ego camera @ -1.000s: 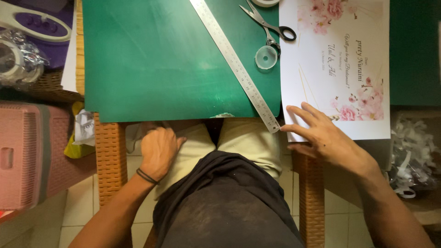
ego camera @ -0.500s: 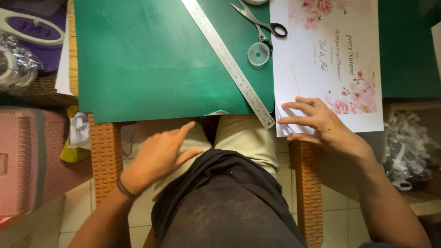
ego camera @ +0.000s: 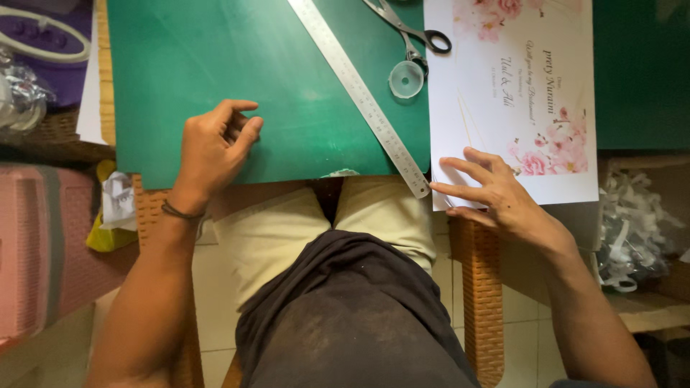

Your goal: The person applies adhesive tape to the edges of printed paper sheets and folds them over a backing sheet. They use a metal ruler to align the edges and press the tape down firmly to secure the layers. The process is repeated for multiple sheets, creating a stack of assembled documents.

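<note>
1. The left hand (ego camera: 212, 147) rests on the green cutting mat (ego camera: 237, 79), fingers curled loosely toward the thumb, pinching nothing that shows.
2. A metal ruler (ego camera: 359, 90) lies slanted on the mat between the hands, its near end just beside the right fingertips (ego camera: 435, 188).
3. The right hand (ego camera: 496, 194) presses spread fingers on the near corner of the floral printed card (ego camera: 514, 100); the sheet looks light, thin, easily creased, best lifted at that free edge.
4. Scissors (ego camera: 410, 25) and the card's top are cut off; whatever sits under the left fingers is hidden.
</note>
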